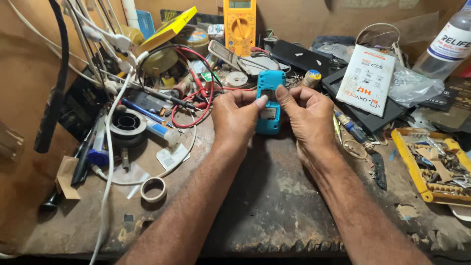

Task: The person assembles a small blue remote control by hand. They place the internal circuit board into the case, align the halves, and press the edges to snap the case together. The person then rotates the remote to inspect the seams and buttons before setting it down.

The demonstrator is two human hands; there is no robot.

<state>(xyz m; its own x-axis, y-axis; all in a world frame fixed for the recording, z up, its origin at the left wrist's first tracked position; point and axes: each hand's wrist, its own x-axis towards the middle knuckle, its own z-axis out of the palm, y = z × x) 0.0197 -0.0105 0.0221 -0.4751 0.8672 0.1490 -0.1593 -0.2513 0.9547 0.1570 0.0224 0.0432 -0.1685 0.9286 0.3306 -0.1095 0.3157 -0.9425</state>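
Smooth turquoise plastic on the small phone [269,100], faintly glossy, with a dull metal patch bare in its open back. Beneath it the workbench [274,201] is worn, rough wood, stained dark and chipped. Left of the phone, a matt paper tape ring [153,189] and glossy white plastic cables [110,152]. Right of it, a yellow plastic tray [411,167]; behind it, a yellow plastic multimeter [239,24].

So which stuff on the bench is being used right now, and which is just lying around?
In use:
blue phone, its back open, held upright
left hand, thumb on the phone
right hand, thumb on the phone

Lying about:
yellow meter
red wire
tape ring
solder spool
white packet
yellow tray of small parts
screwdriver
bottle
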